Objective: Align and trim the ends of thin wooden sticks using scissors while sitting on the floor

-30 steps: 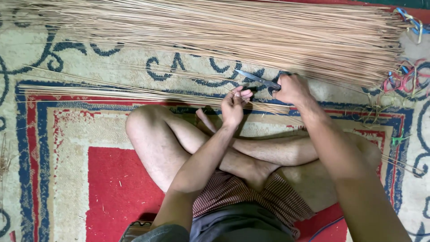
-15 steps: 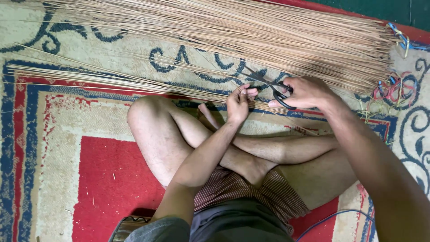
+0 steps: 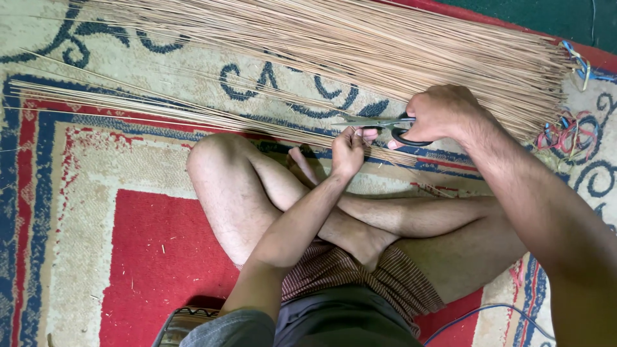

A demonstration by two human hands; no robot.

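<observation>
Head view: thin sticks (image 3: 212, 115) trimmed beside the knee.
Scissors (image 3: 379, 123) are gripped in the closed right hand (image 3: 443, 115); stick ends are pinched by the left hand (image 3: 347, 151). Light, brittle sticks seem best held near the cut.

So the scissors (image 3: 379, 123) have black handles and grey blades, lying flat and pointing left with the blades nearly shut, right of the middle of the scene. Just near of them is a small bunch of thin tan sticks (image 3: 193, 110), fanned out on the patterned rug, running long from far left to the middle.
</observation>
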